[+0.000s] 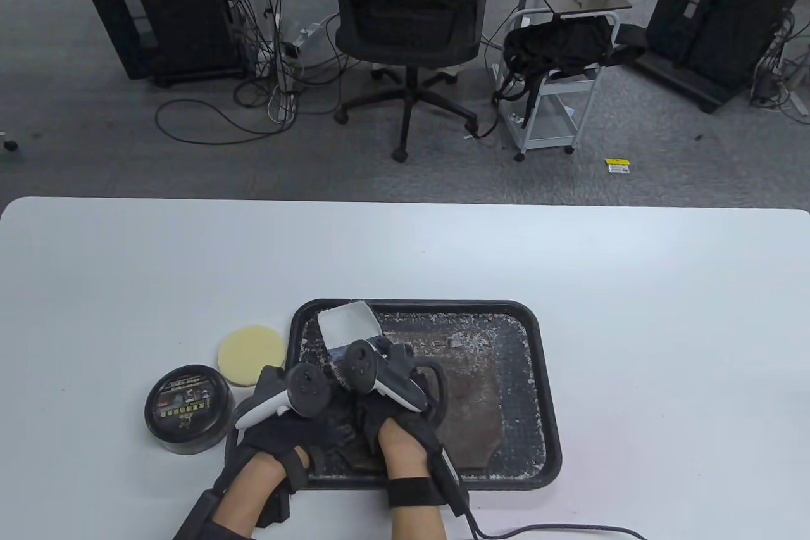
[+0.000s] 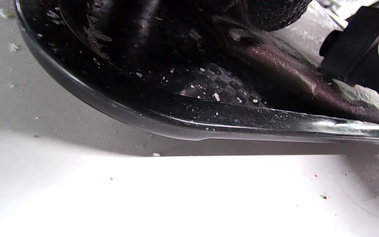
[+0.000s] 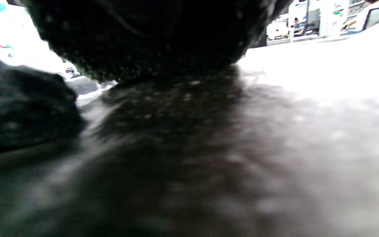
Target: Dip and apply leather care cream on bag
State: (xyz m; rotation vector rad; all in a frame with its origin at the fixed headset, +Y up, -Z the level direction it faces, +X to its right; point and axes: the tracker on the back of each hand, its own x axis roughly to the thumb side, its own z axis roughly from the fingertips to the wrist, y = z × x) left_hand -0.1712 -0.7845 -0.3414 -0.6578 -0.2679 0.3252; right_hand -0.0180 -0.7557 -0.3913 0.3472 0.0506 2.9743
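- Bag (image 1: 465,401): a flat brown leather piece is seen lying inside the black tray (image 1: 544,375), near its middle; white flecks are scattered over the tray floor around it.
- Cream tin (image 1: 186,408): a round black container is noted on the table (image 1: 633,312) just left of the tray, with its lid on; a yellow sponge pad (image 1: 251,355) rests beside it, apart from both hands.
- Left hand (image 1: 288,432): placed over the tray's near-left corner; in the left wrist view the tray rim (image 2: 209,128) and the brown leather (image 2: 285,65) are seen close below; whether anything is pinched cannot be told.
- Right hand (image 1: 395,423): laid low on the bag's near-left part; the right wrist view is blurred, with a dark gloved mass (image 3: 150,39) against the leather; its hold cannot be told either.
- A white sheet-like item (image 1: 348,321) is seen at the tray's far-left corner, beyond the trackers.
- Step judged: the bag is being positioned or steadied in the tray; dipping is apparently not yet begun, since the tin is closed and the sponge untouched.
- Next move judged to call for: the tin to be opened; the sponge to be taken and loaded with cream; one hand to be kept on the bag.
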